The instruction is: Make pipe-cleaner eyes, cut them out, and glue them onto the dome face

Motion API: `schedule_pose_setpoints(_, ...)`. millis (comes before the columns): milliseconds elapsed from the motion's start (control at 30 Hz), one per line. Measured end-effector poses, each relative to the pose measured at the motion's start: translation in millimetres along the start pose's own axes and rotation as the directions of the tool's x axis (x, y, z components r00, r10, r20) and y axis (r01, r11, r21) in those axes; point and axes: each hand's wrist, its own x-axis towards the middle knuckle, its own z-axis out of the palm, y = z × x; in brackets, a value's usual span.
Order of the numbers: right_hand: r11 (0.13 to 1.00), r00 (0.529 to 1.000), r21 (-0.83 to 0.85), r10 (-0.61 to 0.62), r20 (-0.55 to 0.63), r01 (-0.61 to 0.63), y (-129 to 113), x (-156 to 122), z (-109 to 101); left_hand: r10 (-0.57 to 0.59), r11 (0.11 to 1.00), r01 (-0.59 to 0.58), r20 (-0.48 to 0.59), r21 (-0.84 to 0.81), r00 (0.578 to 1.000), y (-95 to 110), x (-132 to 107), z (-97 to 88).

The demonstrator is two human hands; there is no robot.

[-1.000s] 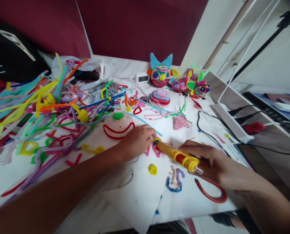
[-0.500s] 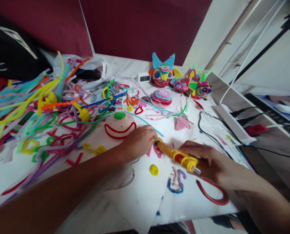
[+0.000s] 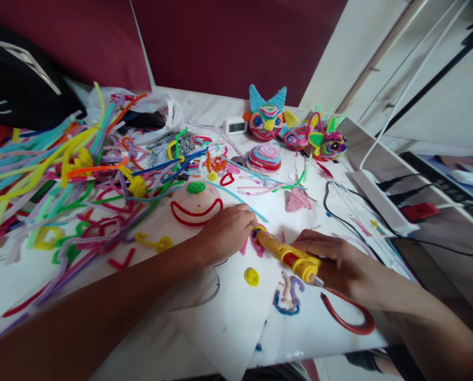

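Note:
My right hand (image 3: 339, 259) is wrapped around a yellow glue gun (image 3: 287, 254) with a clear glue stick poking out of its back end. The gun's nozzle points left, down at a small pink pipe-cleaner piece (image 3: 257, 246) with a dark blue centre. My left hand (image 3: 234, 230) is closed in a pinch at that piece's upper edge; its fingertips are partly hidden. Behind my left wrist sits a pale dome (image 3: 196, 203) with a green round nose and a red pipe-cleaner mouth. A yellow coil (image 3: 251, 277) lies on the paper below the nozzle.
Loose pipe cleaners (image 3: 61, 164) are heaped on the left. Decorated balls, one with blue ears (image 3: 266, 119), stand at the back beside a small digital clock (image 3: 235, 126). A power strip (image 3: 383, 203) with cables lies right. A red cord (image 3: 351, 323) curves below my right hand.
The glue gun's back end has dipped slightly and shifted a little left. Both hands otherwise stay in place.

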Motion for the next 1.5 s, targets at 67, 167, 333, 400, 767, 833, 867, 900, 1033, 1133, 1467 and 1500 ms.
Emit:
schedule_pose_setpoints(67, 1.0, 1.0, 0.005, 0.016, -0.009, -0.016, 0.8, 0.0, 0.8, 0.004, 1.0, -0.004, -0.006, -0.001, 1.0, 0.5, 0.0, -0.4)
schedule_pose_setpoints(167, 0.999, 0.999, -0.005, 0.044, -0.026, -0.045, 1.8, 0.0, 1.7, 0.005, 1.0, -0.005, -0.012, -0.005, 1.0, 1.3, 0.2, 0.0)
schedule_pose_setpoints(333, 1.0, 1.0, -0.02, 0.013, -0.012, -0.013, 1.0, -0.5, 1.4, 0.007, 1.0, -0.007, -0.017, -0.004, 1.0, 1.0, -0.1, 2.0)
schedule_pose_setpoints(400, 0.999, 1.0, -0.02, -0.029, -0.007, 0.028, 0.8, -0.6, 1.0, 0.015, 1.0, -0.015, -0.022, 0.001, 1.0, 0.4, -0.4, 2.2)
schedule_pose_setpoints(767, 0.995, 0.993, -0.071, -0.075, -0.09, 0.069, 12.4, -13.0, -3.1, 0.037, 0.998, -0.036, -0.027, 0.045, 0.999, -0.8, -1.1, 2.1)
schedule_pose_setpoints(833, 0.994, 0.992, -0.09, -0.075, -0.105, 0.066, 13.8, -17.1, -4.0, 0.025, 0.999, -0.024, -0.032, 0.048, 0.999, 0.5, -1.1, 2.0)
schedule_pose_setpoints(867, 0.993, 0.991, -0.101, -0.075, -0.113, 0.064, 14.8, -19.6, -4.3, 0.017, 0.999, -0.015, -0.026, 0.05, 1.0, 1.7, -1.2, 1.7)
schedule_pose_setpoints(900, 0.991, 0.99, -0.113, -0.078, -0.121, 0.064, 16.2, -22.3, -4.3, 0.008, 0.999, -0.007, -0.019, 0.054, 1.0, 3.0, -1.3, 1.3)
schedule_pose_setpoints(1033, 0.984, 0.977, -0.166, -0.099, -0.187, 0.068, 26.2, -35.9, -3.4, -0.013, 0.995, 0.014, -0.006, 0.094, 1.0, 7.6, -3.1, 0.1)
schedule_pose_setpoints(1133, 0.962, 0.959, -0.261, -0.14, -0.245, 0.074, 36.3, -45.1, -3.9, 0.011, 0.989, -0.008, -0.024, 0.145, 1.0, 7.9, -5.6, 0.9)
schedule_pose_setpoints(1467, 0.843, 0.944, -0.538, -0.202, -0.261, 0.032, 61.4, -41.6, -22.0, 0.008, 0.988, 0.003, -0.071, 0.154, 0.997, 6.8, -8.5, 3.9)
schedule_pose_setpoints(1500, 0.83, 0.943, -0.556, -0.211, -0.258, 0.033, 64.0, -40.1, -23.4, 0.004, 0.987, 0.008, -0.072, 0.159, 0.997, 7.3, -8.8, 3.7)
